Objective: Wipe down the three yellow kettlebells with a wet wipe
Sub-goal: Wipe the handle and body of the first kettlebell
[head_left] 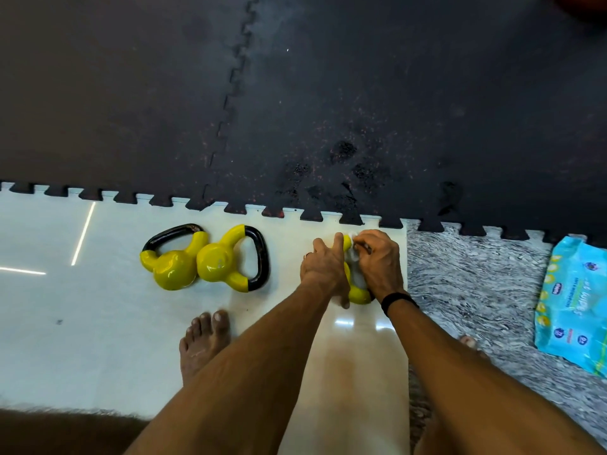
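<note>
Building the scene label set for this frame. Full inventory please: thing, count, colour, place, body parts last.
kettlebells: 3, yellow with black handles; two lie touching on the white floor at left, the third is under both hands
wet wipe: 1, white, pressed on the third kettlebell
wipes pack: 1, light blue, on the grey patterned floor at far right
foam mats: dark, interlocking, across the far half of the view
white floor tile: near left and centre
left hand: 1, rests on the third kettlebell, fingers fairly straight
right hand: 1, grips the wipe; black wristband
bare foot: 1 in plain view on the white tile; toes of another partly hidden at right
</note>
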The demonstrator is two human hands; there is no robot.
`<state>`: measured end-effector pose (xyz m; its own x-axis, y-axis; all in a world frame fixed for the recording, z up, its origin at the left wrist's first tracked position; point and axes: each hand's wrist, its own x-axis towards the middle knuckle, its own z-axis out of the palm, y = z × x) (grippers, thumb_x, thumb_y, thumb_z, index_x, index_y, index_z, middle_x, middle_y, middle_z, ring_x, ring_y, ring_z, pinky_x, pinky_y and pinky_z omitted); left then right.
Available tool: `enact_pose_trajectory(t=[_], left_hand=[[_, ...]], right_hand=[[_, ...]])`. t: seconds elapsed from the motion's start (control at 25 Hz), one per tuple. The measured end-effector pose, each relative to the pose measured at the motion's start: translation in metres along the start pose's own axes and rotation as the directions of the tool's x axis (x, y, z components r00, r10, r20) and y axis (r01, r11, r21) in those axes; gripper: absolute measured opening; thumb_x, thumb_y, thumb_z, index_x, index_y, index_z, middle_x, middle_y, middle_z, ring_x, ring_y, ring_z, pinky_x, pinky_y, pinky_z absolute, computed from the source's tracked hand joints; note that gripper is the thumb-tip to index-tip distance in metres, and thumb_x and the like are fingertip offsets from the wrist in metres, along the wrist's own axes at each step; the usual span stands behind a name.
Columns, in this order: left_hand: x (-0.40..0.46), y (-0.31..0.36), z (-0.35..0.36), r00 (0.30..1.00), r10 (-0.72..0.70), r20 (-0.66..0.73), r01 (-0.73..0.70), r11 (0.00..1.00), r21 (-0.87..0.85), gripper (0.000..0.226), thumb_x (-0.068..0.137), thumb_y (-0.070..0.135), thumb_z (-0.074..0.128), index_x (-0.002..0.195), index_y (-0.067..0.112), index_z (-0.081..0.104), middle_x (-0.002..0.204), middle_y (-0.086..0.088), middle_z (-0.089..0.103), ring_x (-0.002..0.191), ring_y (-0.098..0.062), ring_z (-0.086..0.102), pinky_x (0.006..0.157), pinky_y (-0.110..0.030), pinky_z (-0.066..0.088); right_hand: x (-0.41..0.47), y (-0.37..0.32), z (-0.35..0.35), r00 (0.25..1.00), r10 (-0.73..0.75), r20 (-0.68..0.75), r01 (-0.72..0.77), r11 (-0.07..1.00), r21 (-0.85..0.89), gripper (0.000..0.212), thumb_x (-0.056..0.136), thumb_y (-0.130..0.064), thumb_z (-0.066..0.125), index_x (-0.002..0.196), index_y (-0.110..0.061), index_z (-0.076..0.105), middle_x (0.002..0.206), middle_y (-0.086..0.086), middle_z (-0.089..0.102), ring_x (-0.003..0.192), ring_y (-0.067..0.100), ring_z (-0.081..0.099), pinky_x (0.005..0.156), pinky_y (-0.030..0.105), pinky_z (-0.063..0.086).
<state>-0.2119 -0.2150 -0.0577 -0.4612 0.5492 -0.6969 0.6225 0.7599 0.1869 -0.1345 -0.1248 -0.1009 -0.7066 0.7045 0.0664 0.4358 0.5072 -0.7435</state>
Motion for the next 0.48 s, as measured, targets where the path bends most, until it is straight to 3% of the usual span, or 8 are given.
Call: enact_pose_trajectory(t=[0.16,0.36,0.48], left_hand=[[0.001,0.002,-0.001,0.999,0.045,0.018,-0.046,0.997,0.06,0.134,0.052,0.033,0.092,0.148,0.027,-0.002,0.135,-0.02,0.029,0.115,-0.041,0.05,0.088,-0.045,0.048],[0.001,0.003,0.0,0.999,-0.024,0.028,0.025,0.999,-0.046,0.136,0.05,0.035,0.092,0.148,0.027,-0.002,0.13,-0.019,0.031,0.112,-0.041,0.051,0.085,-0.046,0.05],[-0.001,0.004,0.0,1.0,-0.017,0.021,0.018,0.998,-0.058,0.134,0.05,0.035,0.092,0.147,0.028,0.0,0.13,-0.019,0.033,0.112,-0.04,0.052,0.083,-0.046,0.051]], right_hand=[[-0.017,0.007,-0.008,0.997,0.036,-0.063,-0.036,0.999,0.01,0.006,0.082,0.004,0.065,0.079,0.004,0.07,0.083,0.017,0.068,0.08,0.032,0.063,0.072,0.04,0.056],[0.003,0.001,-0.001,1.0,-0.01,0.004,0.01,1.0,-0.015,0.01,0.085,0.001,0.062,0.079,0.004,0.07,0.083,0.018,0.068,0.079,0.031,0.063,0.073,0.04,0.056],[-0.015,0.005,-0.005,0.995,0.092,-0.05,-0.092,0.996,-0.002,0.007,0.084,0.0,0.065,0.079,0.002,0.07,0.084,0.016,0.067,0.08,0.03,0.063,0.071,0.039,0.056]])
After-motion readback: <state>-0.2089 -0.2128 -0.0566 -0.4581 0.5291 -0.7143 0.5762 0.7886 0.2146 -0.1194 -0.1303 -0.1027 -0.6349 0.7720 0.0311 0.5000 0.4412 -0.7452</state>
